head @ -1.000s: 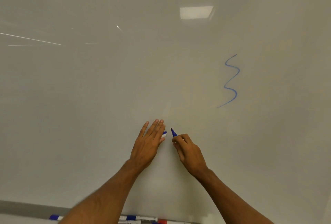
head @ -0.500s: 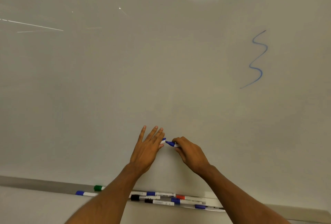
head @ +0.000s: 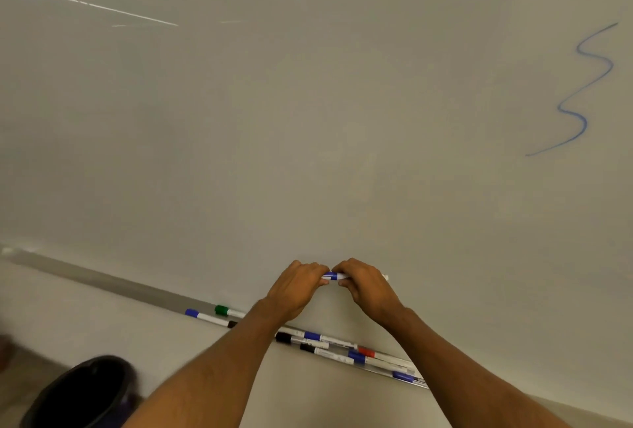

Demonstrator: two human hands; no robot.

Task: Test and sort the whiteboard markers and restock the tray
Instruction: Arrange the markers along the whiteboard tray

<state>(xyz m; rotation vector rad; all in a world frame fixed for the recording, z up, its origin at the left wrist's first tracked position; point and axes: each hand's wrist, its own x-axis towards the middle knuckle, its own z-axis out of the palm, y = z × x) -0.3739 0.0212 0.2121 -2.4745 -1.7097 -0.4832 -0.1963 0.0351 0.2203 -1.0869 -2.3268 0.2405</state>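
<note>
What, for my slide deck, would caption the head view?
Left hand and right hand grip a blue marker; a squiggle marks the whiteboard, more markers line the tray.

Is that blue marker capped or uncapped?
Capped, apparently: between left hand and right hand the marker shows its cap pushed on, no bare tip.

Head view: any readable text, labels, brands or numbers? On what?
No text can be read.
Tray markers: print on the barrels, too small and blurred.
Blue marker gripped by left hand and right hand: no print legible.
Blue squiggle on the whiteboard: a wavy line, not writing.
</note>
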